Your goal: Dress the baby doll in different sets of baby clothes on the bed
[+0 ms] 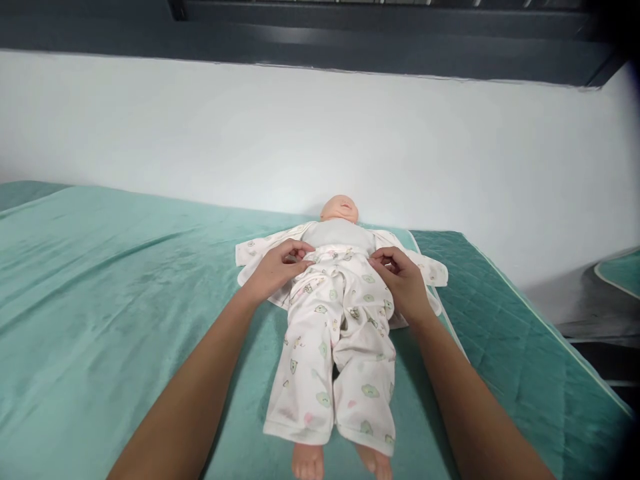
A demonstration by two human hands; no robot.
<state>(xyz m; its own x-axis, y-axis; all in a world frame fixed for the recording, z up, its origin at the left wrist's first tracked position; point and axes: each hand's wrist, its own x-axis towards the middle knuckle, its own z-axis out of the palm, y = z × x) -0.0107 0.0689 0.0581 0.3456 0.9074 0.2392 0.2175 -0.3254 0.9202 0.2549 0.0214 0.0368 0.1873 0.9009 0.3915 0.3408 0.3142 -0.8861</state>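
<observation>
A baby doll (341, 208) lies on its back, its head toward the wall and its bare feet toward me. It wears white printed pants (345, 313), pulled up to the waist. Beneath its torso a matching white jacket (435, 270) is spread with the sleeves out to both sides; a plain pale layer (336, 235) covers the chest. My left hand (283, 265) pinches the waistband at the left side, thumb and fingers together. At the opposite side my right hand (399, 275) grips the waistband in the same way.
Under the doll is a smooth green sheet (125, 300), wrinkled on the left. A darker quilted green mattress (520, 347) shows along the right. Behind stands a white wall (300, 133), with a dark metal bed frame (350, 40) across the top.
</observation>
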